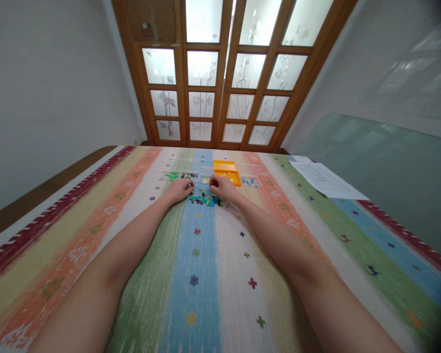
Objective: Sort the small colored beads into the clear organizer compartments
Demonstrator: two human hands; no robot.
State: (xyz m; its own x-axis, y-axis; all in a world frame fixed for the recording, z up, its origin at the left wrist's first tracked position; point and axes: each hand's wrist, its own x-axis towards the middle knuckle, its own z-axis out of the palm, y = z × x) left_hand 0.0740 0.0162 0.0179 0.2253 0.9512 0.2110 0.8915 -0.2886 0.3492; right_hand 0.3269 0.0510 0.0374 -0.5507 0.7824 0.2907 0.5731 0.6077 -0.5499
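Both my arms stretch forward over a striped tablecloth (206, 274). My left hand (179, 189) rests on the cloth at the left edge of a small pile of mixed coloured beads (205, 199), its fingers curled down. My right hand (220, 187) sits at the pile's right edge with fingers bent in a pinch; what it holds, if anything, is too small to see. Just beyond the hands lies a clear divided tray (185, 175) with green and dark beads, and an orange tray (227, 172).
A few blue beads (248, 182) lie right of the orange tray. White paper sheets (325, 180) lie at the table's far right. Wooden doors with frosted glass (220, 73) stand behind the table; a glass pane (382, 166) leans on the right.
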